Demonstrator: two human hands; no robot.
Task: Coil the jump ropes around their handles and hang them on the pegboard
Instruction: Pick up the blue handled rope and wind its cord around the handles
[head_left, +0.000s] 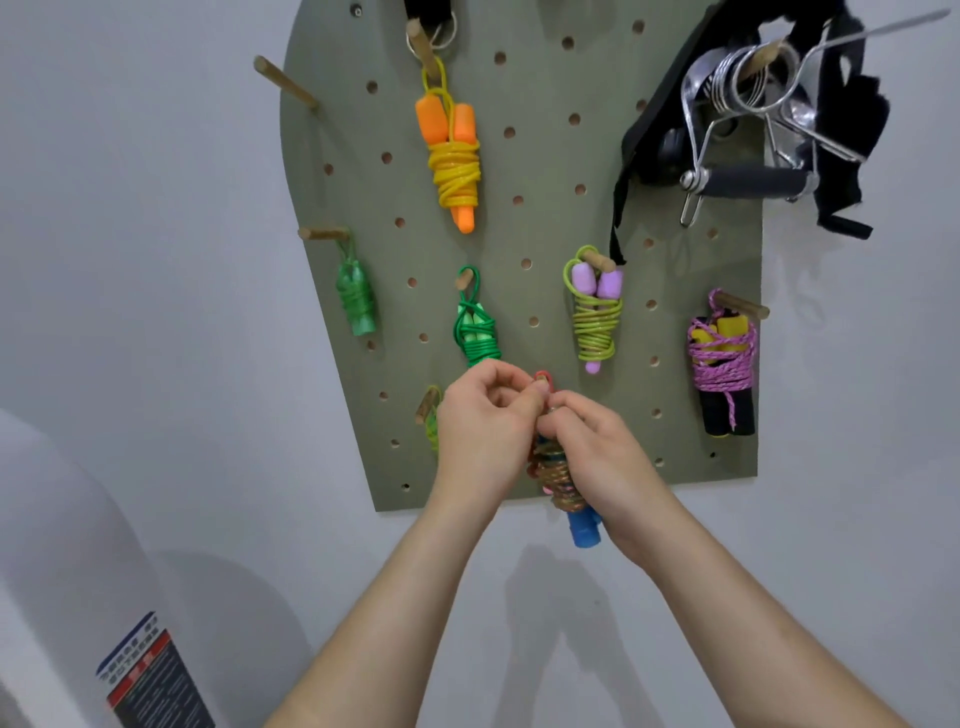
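Note:
A grey-green pegboard (519, 218) hangs on the wall with wooden pegs. Coiled jump ropes hang on it: orange-handled with yellow rope (452, 156), green (356, 299), green with light handles (475, 327), purple-handled with lime rope (595, 312), black-handled with pink cord (722, 364). Both hands meet at a low middle peg. My left hand (480, 431) pinches the red loop (543, 376) of a blue-handled rope bundle (558, 478) at the peg. My right hand (602, 452) grips that bundle's top. A lime rope (432, 426) is mostly hidden behind my left hand.
Metal spring clamps (748, 88), a grey foam grip bar (748, 182) and black straps (841, 119) hang at the top right. Two wooden pegs stand bare at the upper left (285, 83). A white rounded appliance with a label (78, 597) stands lower left.

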